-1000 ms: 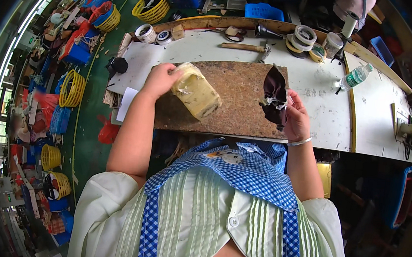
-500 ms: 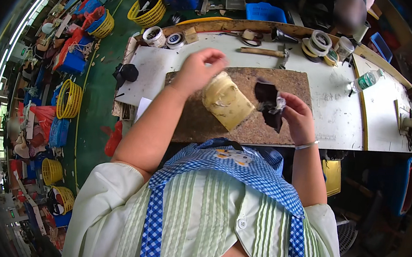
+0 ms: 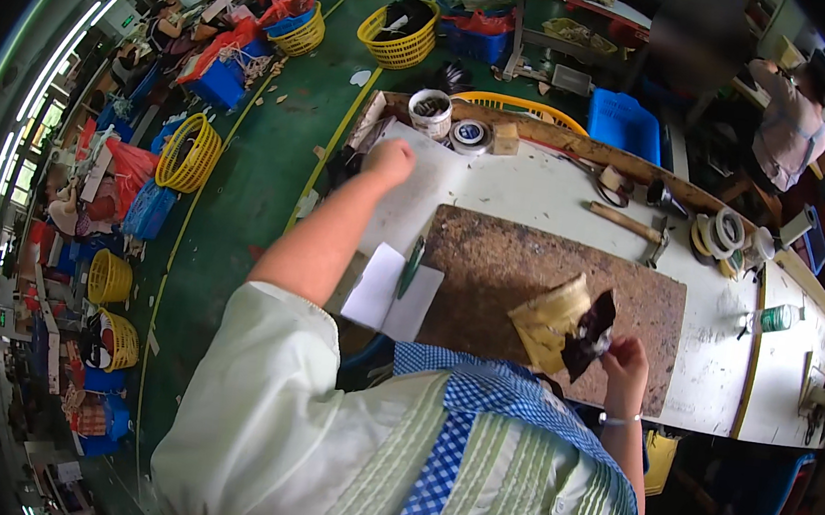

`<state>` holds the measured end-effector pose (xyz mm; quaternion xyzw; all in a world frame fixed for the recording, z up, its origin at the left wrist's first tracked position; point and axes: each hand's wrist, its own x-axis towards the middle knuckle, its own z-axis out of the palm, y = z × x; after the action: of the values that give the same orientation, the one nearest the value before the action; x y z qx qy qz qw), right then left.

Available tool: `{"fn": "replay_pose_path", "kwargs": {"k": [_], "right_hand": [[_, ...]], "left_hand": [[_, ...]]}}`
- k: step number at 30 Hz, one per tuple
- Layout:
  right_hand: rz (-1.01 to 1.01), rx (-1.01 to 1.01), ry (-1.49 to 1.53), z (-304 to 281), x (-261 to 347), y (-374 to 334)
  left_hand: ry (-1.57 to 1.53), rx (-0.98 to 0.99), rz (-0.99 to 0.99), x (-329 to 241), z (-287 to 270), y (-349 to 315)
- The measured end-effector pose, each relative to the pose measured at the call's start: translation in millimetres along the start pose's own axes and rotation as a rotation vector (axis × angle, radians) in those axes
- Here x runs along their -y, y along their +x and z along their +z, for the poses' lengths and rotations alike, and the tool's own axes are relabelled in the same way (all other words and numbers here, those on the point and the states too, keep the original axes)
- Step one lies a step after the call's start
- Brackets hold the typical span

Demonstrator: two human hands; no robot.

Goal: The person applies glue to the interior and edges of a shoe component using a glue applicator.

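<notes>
my right hand (image 3: pixel 626 358) is pinched shut on a dark scrap of leather (image 3: pixel 591 329), holding it up off the desk (image 3: pixel 560 198) so its face stays toward me, and the tan, boxy form (image 3: pixel 549 319) leans right against that scrap on its left side; i cannot tell whether my fingers also grip the form or whether it only rests on the brown cork board (image 3: pixel 532 270) below my hand. my left hand (image 3: pixel 389 161) is stretched far out to the desk's far left corner, closed into a loose fist with the knuckles up, resting on the white sheet (image 3: pixel 418 208) there; whether it holds anything i cannot tell. just beyond that hand sit a round tin (image 3: pixel 432 111) and a roll of tape (image 3: pixel 469 135), kept at the desk's edge out of the working patch. nearer my left forearm, a green pen (image 3: pixel 411 265) lies across a small white paper (image 3: pixel 391 293), close enough to grab. a hammer (image 3: pixel 627 224) lies well beyond my right hand, with more tape rolls (image 3: pixel 720 232) further right. half a second ago my left hand was on the tan form over the board, beside the right; now it has let go and swung away to the corner, and the form sits by my right hand alone.
</notes>
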<state>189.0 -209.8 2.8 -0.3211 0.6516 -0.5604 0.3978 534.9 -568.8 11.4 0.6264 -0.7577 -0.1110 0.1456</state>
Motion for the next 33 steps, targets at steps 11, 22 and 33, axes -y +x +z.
{"fn": "replay_pose_path", "kwargs": {"k": [11,22,33], "right_hand": [[0.227,-0.066,0.082,4,31,1],[0.186,-0.207,-0.032,14,38,1],[-0.391,-0.539,-0.385,-10,56,6]], "left_hand": [[0.649,0.348,-0.335,74,-2,107],[0.703,0.287,-0.180,102,9,123],[0.056,0.176,0.191,1,-137,103]]}}
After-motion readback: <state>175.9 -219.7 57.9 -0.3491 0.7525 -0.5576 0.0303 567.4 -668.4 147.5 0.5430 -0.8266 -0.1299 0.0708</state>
